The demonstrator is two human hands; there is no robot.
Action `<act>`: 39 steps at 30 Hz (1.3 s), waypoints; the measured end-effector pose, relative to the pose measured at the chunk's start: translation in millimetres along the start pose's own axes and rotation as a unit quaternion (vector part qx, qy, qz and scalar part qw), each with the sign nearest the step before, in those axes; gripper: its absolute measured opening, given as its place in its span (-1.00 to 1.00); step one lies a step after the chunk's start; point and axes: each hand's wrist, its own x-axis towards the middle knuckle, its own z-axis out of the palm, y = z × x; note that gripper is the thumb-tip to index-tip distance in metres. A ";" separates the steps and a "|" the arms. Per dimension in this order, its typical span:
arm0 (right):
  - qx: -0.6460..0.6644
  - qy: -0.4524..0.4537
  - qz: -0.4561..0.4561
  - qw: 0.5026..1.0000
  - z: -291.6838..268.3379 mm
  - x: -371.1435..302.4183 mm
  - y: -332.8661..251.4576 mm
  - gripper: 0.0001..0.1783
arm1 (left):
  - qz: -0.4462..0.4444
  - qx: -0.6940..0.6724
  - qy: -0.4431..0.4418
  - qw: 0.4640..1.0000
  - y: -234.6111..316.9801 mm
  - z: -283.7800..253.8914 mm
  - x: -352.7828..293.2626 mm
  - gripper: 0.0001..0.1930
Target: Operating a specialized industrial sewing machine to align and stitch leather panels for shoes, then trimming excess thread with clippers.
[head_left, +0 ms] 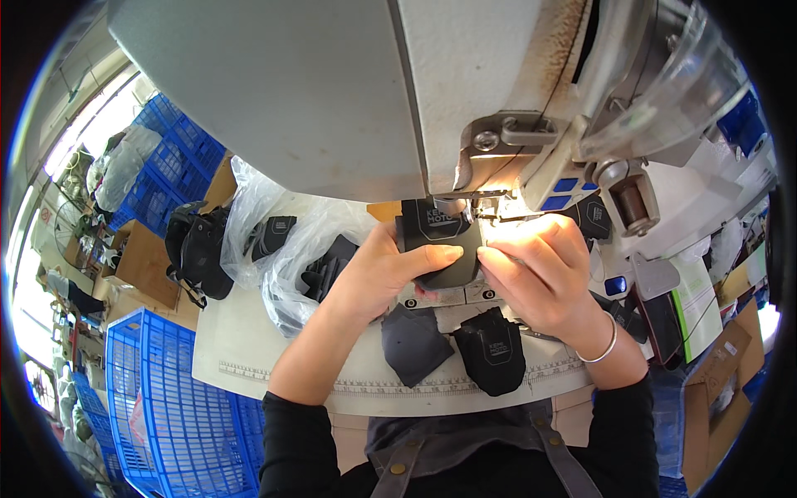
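A black fabric piece with a dark grey panel (442,272) lies at the needle of a sewing machine (481,199), under its lamp. My left hand (378,270) grips it from the left, thumb flat on top and fingers beneath. My right hand (540,270) is closed at its right edge, close by the needle, fingertips bunched on that edge. What lies inside those fingertips is partly hidden. Nearer me on the table rest a stack of dark grey fabric pieces (415,344) and a black fabric piece with a printed outline (490,353).
Clear plastic bags (286,290) with dark pieces lie on the left of the white table (241,332). A black bag (199,249) hangs beyond. Blue crates (178,407) stand at left. A phone (660,328) and cardboard box (722,390) are at right. The machine head overhangs the hands.
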 end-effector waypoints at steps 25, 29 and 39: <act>-0.032 0.002 0.025 0.999 5.6 -1.2 -0.3 -0.70 | 0.022 -0.009 -0.019 1.000 -1.1 -10.1 17.3 -0.69; -0.032 0.012 0.020 0.999 7.2 1.9 -0.7 -0.70 | 0.035 -0.006 -0.023 0.999 0.6 -15.0 23.5 -0.76; -0.034 -0.009 0.044 0.998 6.9 1.7 -1.0 -0.69 | 0.034 0.004 -0.013 0.999 0.3 -14.5 26.3 -0.84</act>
